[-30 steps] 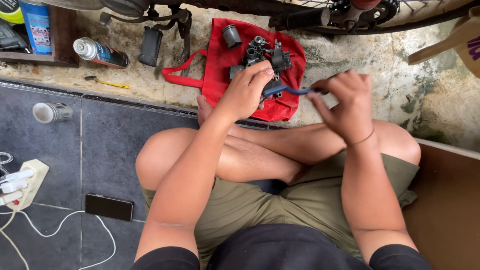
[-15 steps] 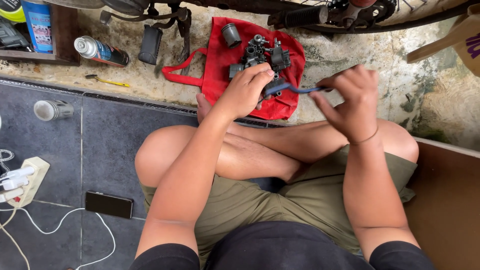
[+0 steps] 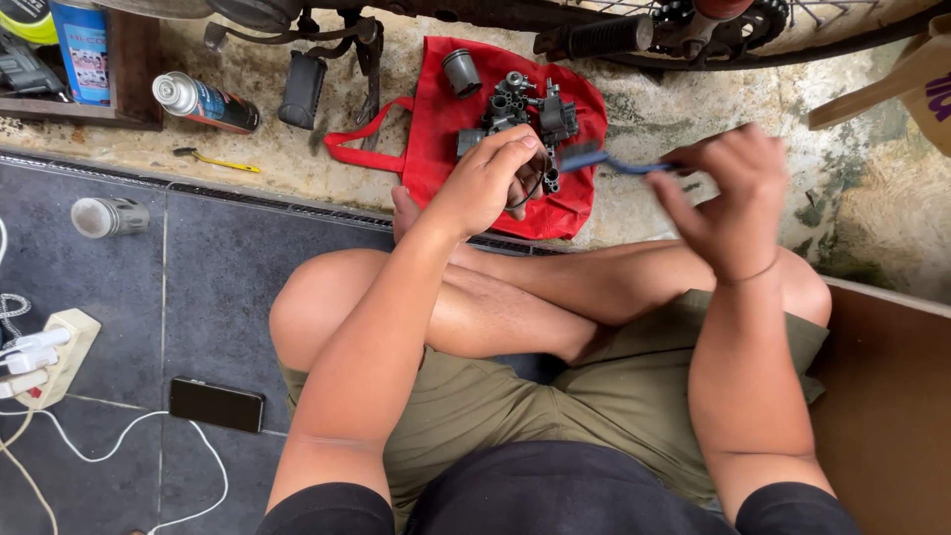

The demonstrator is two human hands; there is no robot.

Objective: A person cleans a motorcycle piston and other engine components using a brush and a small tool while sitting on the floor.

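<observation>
Black short sleeves cap both shoulders, and olive-green shorts cover the lap, creased across the thighs. Forearms and knees are bare. A thin dark band circles the wrist of the right hand (image 3: 728,203). The left hand (image 3: 485,183) wears nothing.

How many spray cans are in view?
2. One spray can lies on its side on the concrete near the top left; a blue can stands upright on the wooden shelf at the top-left corner. Others may be out of frame.
</observation>
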